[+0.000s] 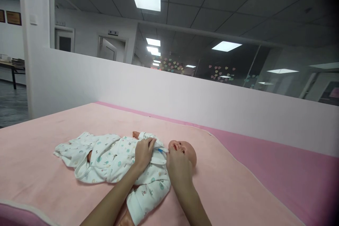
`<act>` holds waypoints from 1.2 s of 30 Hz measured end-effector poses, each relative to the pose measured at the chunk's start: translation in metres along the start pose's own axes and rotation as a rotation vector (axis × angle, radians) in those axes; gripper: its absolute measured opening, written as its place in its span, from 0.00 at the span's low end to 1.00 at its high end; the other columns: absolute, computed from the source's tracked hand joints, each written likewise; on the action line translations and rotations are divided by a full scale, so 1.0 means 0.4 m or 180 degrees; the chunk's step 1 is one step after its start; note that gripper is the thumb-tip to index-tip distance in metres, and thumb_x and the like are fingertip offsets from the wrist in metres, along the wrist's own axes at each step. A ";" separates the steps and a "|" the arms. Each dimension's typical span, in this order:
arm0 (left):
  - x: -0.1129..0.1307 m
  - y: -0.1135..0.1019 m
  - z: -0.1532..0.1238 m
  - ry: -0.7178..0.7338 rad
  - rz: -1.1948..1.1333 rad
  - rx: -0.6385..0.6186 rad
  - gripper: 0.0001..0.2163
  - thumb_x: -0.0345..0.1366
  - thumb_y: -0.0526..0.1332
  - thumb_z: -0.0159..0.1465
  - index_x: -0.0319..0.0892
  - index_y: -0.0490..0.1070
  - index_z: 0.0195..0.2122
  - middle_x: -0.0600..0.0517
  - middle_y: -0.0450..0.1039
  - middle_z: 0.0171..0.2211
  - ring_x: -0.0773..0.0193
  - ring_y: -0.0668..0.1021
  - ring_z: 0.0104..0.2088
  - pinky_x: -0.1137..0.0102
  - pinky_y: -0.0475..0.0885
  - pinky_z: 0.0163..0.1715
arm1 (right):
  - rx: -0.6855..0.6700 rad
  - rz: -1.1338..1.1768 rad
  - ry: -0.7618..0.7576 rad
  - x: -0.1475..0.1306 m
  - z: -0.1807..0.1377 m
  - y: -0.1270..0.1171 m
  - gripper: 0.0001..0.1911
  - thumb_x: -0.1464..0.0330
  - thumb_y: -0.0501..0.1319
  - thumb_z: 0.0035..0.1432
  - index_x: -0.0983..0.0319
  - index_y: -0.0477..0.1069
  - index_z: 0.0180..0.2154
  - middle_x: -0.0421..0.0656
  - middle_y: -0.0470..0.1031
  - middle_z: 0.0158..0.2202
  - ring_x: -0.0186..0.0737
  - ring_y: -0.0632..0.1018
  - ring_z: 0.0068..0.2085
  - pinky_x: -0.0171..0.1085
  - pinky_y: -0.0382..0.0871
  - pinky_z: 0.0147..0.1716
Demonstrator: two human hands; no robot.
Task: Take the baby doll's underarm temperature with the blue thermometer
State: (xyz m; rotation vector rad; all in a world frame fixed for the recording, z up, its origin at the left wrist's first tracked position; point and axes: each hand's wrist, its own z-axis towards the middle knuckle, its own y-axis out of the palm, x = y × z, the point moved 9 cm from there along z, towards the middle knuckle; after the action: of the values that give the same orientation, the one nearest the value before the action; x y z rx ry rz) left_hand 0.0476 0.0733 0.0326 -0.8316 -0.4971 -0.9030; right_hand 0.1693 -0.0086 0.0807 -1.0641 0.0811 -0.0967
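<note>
A baby doll [191, 151] lies on its back with its head to the right, dressed in a white printed baby outfit [113, 157]. My left hand [143, 153] rests on the doll's chest, its fingers closed on the outfit's front edge. By the doll's chin, my right hand [180, 169] pinches the collar and covers part of the face. Between my hands the white cloth is lifted a little, with a small blue strip [160, 150] on it. One doll hand [136, 134] pokes from the far sleeve. The near sleeve [149, 197] points towards me.
Under the doll spreads a light pink blanket [233, 190] over a darker pink surface [286, 162]. A low white partition [185, 95] with glass above it runs along the far side. At the far left stands a table [12, 66] with stacked papers.
</note>
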 end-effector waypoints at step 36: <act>-0.131 0.149 0.149 0.0367 0.2334 -0.1077 0.13 0.28 0.52 0.60 0.46 0.70 0.42 0.42 0.70 0.40 0.52 0.71 0.44 0.60 0.62 0.41 | -0.0461 -0.0156 -0.1082 -0.154 0.085 0.208 0.15 0.81 0.48 0.55 0.67 0.71 0.37 0.51 0.72 0.37 0.42 0.76 0.37 0.35 0.68 0.30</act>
State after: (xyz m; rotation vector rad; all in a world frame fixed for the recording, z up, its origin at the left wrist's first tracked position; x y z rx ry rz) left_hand 0.0669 0.1674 0.0072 -1.1548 0.0830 -0.3472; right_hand 0.1151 0.0682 0.0254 -1.2140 -0.2482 0.0475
